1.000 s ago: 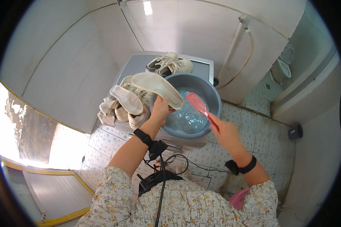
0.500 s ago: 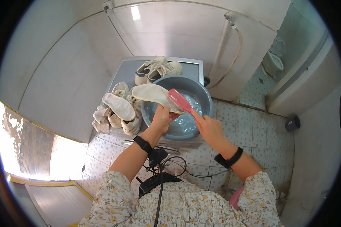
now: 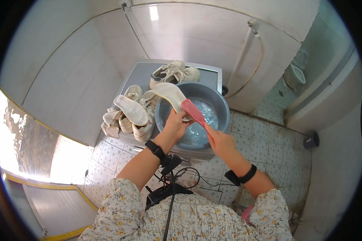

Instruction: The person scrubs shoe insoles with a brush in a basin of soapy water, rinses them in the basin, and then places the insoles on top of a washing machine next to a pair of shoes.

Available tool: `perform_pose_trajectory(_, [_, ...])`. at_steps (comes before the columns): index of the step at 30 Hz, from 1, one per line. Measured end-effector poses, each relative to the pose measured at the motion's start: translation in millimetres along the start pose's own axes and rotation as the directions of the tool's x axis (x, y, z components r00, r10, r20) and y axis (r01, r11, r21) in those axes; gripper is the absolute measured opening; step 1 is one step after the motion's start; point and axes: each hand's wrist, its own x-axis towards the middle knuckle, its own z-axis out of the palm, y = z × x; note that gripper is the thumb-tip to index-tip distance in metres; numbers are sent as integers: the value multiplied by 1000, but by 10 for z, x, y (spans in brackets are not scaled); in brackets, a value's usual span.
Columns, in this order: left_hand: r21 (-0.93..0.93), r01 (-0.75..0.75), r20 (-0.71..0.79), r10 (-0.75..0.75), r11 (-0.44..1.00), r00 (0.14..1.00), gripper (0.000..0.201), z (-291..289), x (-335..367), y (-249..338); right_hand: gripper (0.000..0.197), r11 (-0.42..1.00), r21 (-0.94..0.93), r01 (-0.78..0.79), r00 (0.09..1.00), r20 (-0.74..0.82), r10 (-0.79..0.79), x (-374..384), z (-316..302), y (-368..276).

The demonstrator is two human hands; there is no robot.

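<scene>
My left hand (image 3: 175,125) grips a whitish shoe insole (image 3: 169,93) at its near end, holding it tilted over the basin. In my right hand (image 3: 221,140) is the handle of a pink brush (image 3: 194,111). The brush head lies against the insole's right side; its bristles are hidden beneath. Below both hands stands a round grey-blue basin (image 3: 225,116) with water (image 3: 203,130) in it. Left of the basin sits a pair of off-white shoes (image 3: 144,131) with another insole (image 3: 131,109) resting on top.
Another pair of whitish shoes (image 3: 175,73) stands behind the basin on a grey-topped cabinet (image 3: 142,72). Pale cloth-like pieces (image 3: 110,123) lie at its left edge. A hose (image 3: 261,60) hangs from a wall tap. Black cables (image 3: 187,174) dangle before me; a dark bin (image 3: 311,140) is at right.
The insole is turned and tilted more steeply, its far end now further right. The brush has shifted slightly down along it. The whole view has moved a little.
</scene>
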Motion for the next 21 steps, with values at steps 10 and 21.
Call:
perform_pose_trajectory(10, [94,-39,100,30,995,995,38,-174,151,-354,48,995,-96,-33,999,28,36,175,108,26])
perform_pose_trajectory(21, [-63,17,160,-7,998,987,52,-63,124,-127,51,998,-57,-41,999,31,43,13,1,-114])
